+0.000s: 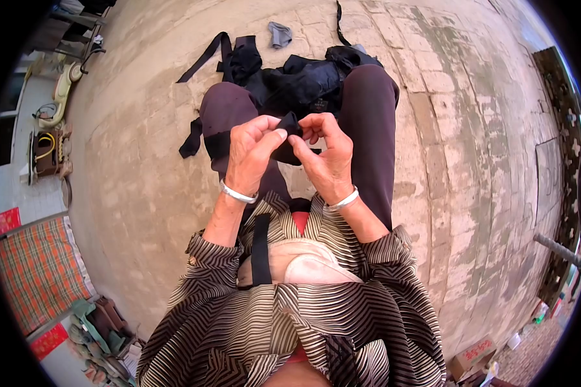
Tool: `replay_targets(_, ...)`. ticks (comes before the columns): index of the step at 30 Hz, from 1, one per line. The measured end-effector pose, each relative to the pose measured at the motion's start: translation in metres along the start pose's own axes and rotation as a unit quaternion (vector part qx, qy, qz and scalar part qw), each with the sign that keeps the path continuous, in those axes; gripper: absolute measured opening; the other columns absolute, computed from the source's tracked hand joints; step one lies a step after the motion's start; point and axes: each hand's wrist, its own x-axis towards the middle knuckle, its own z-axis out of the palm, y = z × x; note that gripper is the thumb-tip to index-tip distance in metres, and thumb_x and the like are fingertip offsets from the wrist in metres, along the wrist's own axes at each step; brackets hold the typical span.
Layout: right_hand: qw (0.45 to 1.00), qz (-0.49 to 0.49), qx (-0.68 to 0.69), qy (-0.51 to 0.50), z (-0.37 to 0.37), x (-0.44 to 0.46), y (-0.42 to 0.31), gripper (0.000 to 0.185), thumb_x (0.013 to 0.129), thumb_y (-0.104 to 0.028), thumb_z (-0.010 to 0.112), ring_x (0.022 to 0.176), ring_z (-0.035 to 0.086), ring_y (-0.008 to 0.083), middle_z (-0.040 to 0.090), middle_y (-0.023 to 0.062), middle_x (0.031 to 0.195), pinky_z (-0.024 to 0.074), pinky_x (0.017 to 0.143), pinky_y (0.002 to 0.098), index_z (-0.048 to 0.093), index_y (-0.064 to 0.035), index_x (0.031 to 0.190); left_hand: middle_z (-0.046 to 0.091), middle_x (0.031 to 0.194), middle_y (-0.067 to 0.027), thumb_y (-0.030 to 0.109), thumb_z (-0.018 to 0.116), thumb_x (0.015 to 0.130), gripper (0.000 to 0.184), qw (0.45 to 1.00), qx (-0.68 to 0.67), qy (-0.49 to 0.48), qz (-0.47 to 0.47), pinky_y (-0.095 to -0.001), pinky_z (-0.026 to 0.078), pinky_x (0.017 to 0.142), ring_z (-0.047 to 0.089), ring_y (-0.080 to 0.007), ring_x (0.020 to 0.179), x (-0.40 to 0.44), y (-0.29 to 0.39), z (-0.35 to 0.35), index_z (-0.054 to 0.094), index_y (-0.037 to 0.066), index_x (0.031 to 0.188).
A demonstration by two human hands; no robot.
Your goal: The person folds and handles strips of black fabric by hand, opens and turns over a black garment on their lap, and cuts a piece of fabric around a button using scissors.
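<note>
Between my knees, my left hand [252, 147] and my right hand [326, 151] pinch a small piece of black fabric [289, 124] from either side. Thumbs and index fingertips of both hands meet close together at its folded upper part. Its lower portion hangs beneath the fingers, partly hidden by them. Past my knees, a heap of black cloth [297, 80] with long straps lies on the ground. One dark strap [260, 248] runs across a pale pink padded piece [310, 258] on my lap. Whether a needle or other tiny item is in my fingers cannot be made out.
A grey cloth [280, 35] lies on the paved ground [142, 161] beyond the black heap. On the left, an orange plaid cloth [43, 271] hangs by a wall, near a bag with yellow handles [46, 151]. A cardboard box [472, 360] stands at lower right.
</note>
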Motion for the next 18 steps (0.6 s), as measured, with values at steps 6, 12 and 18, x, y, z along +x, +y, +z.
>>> replay_targets(6,0.959,0.182,0.215,0.004,-0.005,0.0,0.003,0.018,0.082,0.004,0.066,0.072,0.052,0.0045,0.058,-0.0008,0.082,0.0461,0.066,0.0207,0.058,0.0003,0.098,0.042,0.064,0.0087,0.005,0.061,0.083,0.024,0.999,0.016,-0.049,-0.01,-0.0246,0.025,0.049,0.033,-0.0005,0.06,0.0,-0.005,-0.008,0.044,0.003,0.066)
replay_targets(12,0.973,0.157,0.17,0.01,-0.007,0.003,0.007,0.027,0.082,0.0,0.067,0.075,0.054,0.0072,0.058,0.0024,0.088,0.0468,0.069,0.022,0.058,0.0011,0.107,0.048,0.065,0.0086,0.007,0.062,0.086,0.013,1.0,-0.005,-0.016,-0.023,-0.0214,0.028,0.049,0.037,0.0005,0.06,0.001,-0.01,-0.006,0.06,-0.002,0.077)
replay_targets(18,0.998,0.026,0.047,-0.044,-0.013,0.011,0.005,0.028,0.083,-0.004,0.068,0.078,0.056,0.0075,0.061,0.0029,0.093,0.046,0.073,0.0233,0.061,0.0014,0.109,0.052,0.066,0.0077,0.009,0.063,0.087,0.015,0.997,0.049,-0.039,-0.035,-0.0204,0.031,0.05,0.041,0.0005,0.06,0.002,-0.007,-0.01,0.065,-0.004,0.081)
